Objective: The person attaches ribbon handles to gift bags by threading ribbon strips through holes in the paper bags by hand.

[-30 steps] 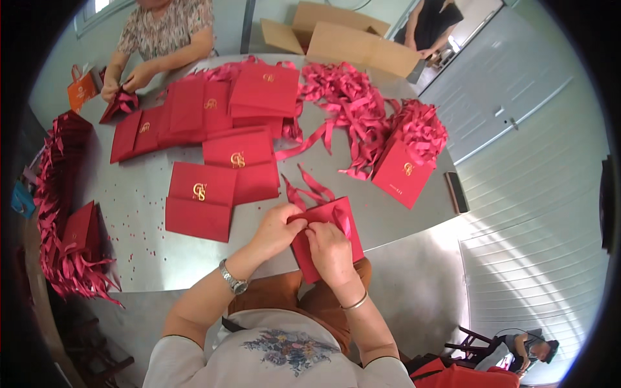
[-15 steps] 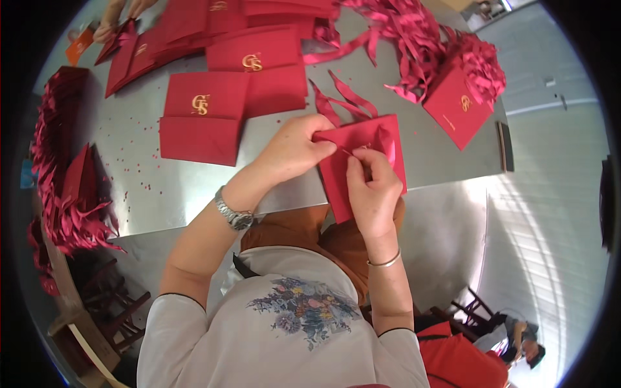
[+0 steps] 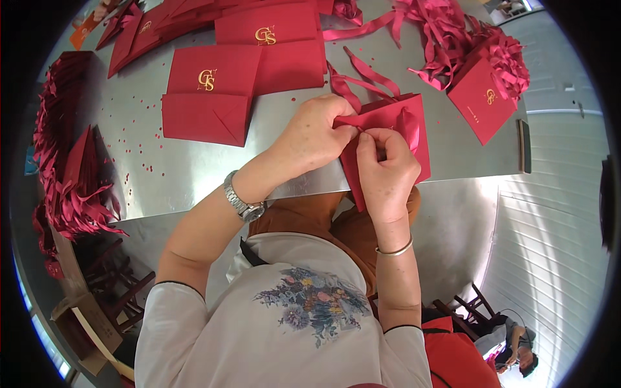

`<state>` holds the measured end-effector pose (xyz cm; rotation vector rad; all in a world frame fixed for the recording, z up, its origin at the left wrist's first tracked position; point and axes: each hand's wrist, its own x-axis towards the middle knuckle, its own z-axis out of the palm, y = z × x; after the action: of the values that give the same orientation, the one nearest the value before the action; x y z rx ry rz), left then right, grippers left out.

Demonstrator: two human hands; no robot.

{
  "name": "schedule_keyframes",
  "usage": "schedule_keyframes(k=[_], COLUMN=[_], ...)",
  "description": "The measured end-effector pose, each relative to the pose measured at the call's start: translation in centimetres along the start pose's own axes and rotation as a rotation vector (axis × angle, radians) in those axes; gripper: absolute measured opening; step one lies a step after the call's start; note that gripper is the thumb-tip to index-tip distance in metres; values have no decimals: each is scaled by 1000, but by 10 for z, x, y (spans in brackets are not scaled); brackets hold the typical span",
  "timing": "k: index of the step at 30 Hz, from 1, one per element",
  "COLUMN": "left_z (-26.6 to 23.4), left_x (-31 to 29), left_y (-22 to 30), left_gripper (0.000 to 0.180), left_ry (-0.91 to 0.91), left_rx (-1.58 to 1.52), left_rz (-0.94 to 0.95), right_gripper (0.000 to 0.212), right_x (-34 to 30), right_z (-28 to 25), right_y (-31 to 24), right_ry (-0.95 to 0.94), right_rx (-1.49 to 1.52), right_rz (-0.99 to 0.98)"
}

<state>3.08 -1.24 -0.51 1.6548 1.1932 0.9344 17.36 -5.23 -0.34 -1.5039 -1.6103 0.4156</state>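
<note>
A red paper gift bag stands tilted at the table's front edge between my hands. My left hand is closed in a pinch on the bag's top left edge. Close beside it, my right hand has thumb and forefinger pressed together on a thin end of ribbon at the bag's face; the fingertips hide most of it. A shiny pink-red ribbon loops over the bag's upper right part. Behind the bag, another ribbon handle stands up in a loose loop.
Folded red bags lie to the left, with more stacked behind. Ribbon heaps and another red bag are at the right. Ribboned bags line the left edge. Red paper dots dot the metal table. Another person's hand shows far left.
The view has shifted, so the table's things sit higher and farther right. My two hands have come closer together at the bag's top edge, both still pinching.
</note>
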Motion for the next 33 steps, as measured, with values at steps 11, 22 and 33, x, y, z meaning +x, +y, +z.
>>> schedule_keyframes(k=[11, 22, 33], left_z=[4, 11, -7], left_x=[-3, -7, -1], left_y=[-4, -2, 3], left_gripper=[18, 15, 20], left_ry=[39, 173, -41], left_rx=[-102, 204, -146], left_rz=[21, 348, -198], right_gripper=[7, 4, 5], right_x=[7, 8, 7], right_z=[-3, 6, 0], right_y=[-1, 2, 6], right_ry=[-24, 37, 4], right_rx=[144, -104, 85], right_rz=[218, -42, 45])
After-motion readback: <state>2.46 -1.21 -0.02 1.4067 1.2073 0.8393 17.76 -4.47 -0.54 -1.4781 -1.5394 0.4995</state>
